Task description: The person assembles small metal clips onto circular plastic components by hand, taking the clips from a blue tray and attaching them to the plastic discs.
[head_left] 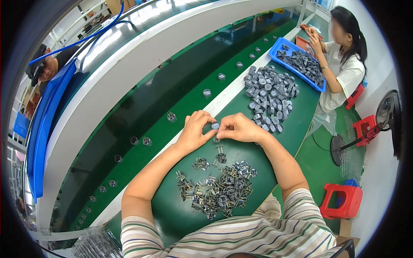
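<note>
Over the green table [170,215], my left hand [195,131] pinches a small round grey housing [215,125] between thumb and fingers. Right beside it is my right hand [241,128], its thumb and fingertips closed together against the housing's edge. Whatever lies between those right fingertips is mostly hidden. Below both hands lies a pile of small metal parts with long pins [221,189]. Two of these, one a loose pinned part [200,164], sit apart between the pile and my hands. Beyond my right hand spreads a heap of grey round housings [271,96].
A green conveyor belt [161,142] carrying spaced round parts runs along the left. A blue tray [275,56] of grey pieces stands at the far right, near a seated co-worker [344,64]. Red stools [342,201] and a fan [385,112] stand at right. Another person leans in at far left.
</note>
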`<state>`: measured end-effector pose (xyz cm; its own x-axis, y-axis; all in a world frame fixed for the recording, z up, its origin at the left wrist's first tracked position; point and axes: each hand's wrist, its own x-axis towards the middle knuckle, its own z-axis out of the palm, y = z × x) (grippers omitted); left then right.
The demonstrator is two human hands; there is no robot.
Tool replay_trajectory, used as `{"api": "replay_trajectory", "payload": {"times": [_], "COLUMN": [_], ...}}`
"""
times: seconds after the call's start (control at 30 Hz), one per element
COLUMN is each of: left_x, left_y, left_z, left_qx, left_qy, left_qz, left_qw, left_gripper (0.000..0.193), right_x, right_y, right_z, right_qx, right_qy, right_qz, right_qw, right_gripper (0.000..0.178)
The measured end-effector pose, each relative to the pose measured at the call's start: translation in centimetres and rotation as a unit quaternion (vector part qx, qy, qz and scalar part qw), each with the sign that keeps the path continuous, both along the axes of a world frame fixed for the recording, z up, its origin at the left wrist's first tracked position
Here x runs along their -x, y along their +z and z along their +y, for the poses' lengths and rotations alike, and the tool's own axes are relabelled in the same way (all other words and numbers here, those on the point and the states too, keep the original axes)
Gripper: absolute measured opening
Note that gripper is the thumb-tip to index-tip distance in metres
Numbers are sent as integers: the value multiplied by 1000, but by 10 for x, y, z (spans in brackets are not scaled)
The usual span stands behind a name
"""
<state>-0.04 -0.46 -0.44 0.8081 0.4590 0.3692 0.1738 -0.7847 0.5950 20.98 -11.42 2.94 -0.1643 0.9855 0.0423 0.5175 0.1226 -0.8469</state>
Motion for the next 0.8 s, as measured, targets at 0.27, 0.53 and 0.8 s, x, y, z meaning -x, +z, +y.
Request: {"api": "replay_trajectory", "payload": {"times": [0.27, 0.53, 0.8], "left_x": [-3, -2, -3], "left_y": [-1, 2, 1], "left_z": [-1, -3, -2], "left_qx": [8, 10, 16], "left_qy": [34, 24, -6], "left_qz": [-1, -1, 18], "left_qw": [999, 1000, 1000], "left_gripper": [29, 30, 34], "right_x": [-16, -14, 3], "right_y": [-1, 0, -12], "right_z": [1, 4, 7], "right_qx": [-242, -253, -196], "right_qy": [-58, -112, -80], "right_qz": [-246, -218, -124], "right_qw": [937, 936, 969], "right_gripper": [15, 13, 11]}}
